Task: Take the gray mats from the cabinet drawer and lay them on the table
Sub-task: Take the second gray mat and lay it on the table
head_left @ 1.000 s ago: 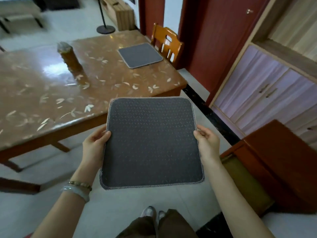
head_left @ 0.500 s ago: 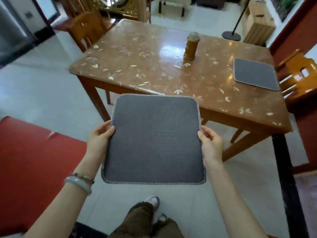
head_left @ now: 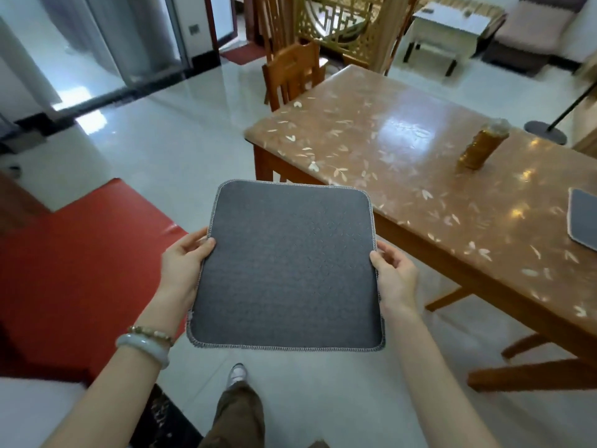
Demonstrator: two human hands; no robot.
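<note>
Grip: your left hand (head_left: 184, 263) and right hand (head_left: 395, 276) grasp the mat (head_left: 287, 266) by its side edges | Place: over the floor, table (head_left: 403, 176) at 2 o'clock | Risk: set too near the table edge, it could slide off.

Bright daylight, glare on table (head_left: 407, 134), blurry edges w/ distortion

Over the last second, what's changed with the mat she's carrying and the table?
The view has swung left: the cabinet is out of sight, and the table now lies right of the held mat, with a far-side chair in view. Nothing was taken hold of or let go. The left hand and right hand still grip the mat's side edges; the other mat and jar remain on the table.
</note>
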